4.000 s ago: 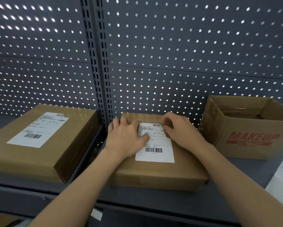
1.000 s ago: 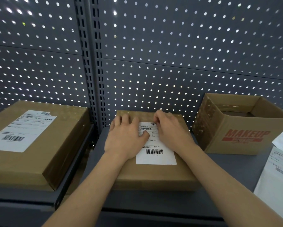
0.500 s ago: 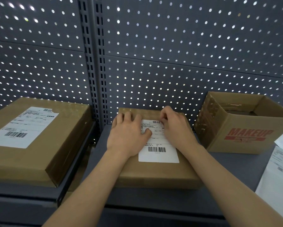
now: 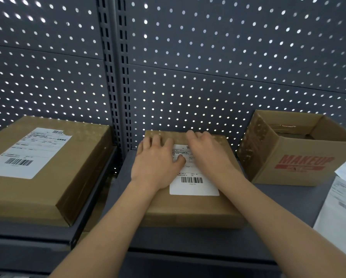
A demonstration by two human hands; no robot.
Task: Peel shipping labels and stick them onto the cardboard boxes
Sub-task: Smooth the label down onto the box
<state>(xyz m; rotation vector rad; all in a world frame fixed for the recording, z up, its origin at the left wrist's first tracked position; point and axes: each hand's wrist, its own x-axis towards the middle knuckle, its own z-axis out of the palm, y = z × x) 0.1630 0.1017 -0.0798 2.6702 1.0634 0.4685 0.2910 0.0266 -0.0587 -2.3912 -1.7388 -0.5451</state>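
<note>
Head view, and there's very little movement to report: both hands stay planted on the top half of the shipping label [image 4: 194, 185], just as they were a moment back. The label lies flat on the middle cardboard box [image 4: 188, 211], dead centre on the shelf [image 4: 278, 201]. The left hand [image 4: 156, 163] lies flat with its fingers [image 4: 148, 143] slightly spread toward 12 o'clock, and its thumb presses the print. The right hand [image 4: 208, 155] covers the label's far corner at 1 o'clock, its fingers close together and bent over the edge. That reads as smoothing down, so this label looks as good as stuck.

Over at 9 o'clock, the left box [image 4: 68, 177] already wears its own label [image 4: 28, 153]. At 3 o'clock stands an open box [image 4: 300, 163] printed MAKEUP, with no label showing on the faces in view.

What's hidden: the right fingertips drop out of sight behind the knuckles, so pressing is a judgement. The label's upper corners are covered, and the loose sheets [image 4: 344, 197] at 4 o'clock are cut off by the frame
</note>
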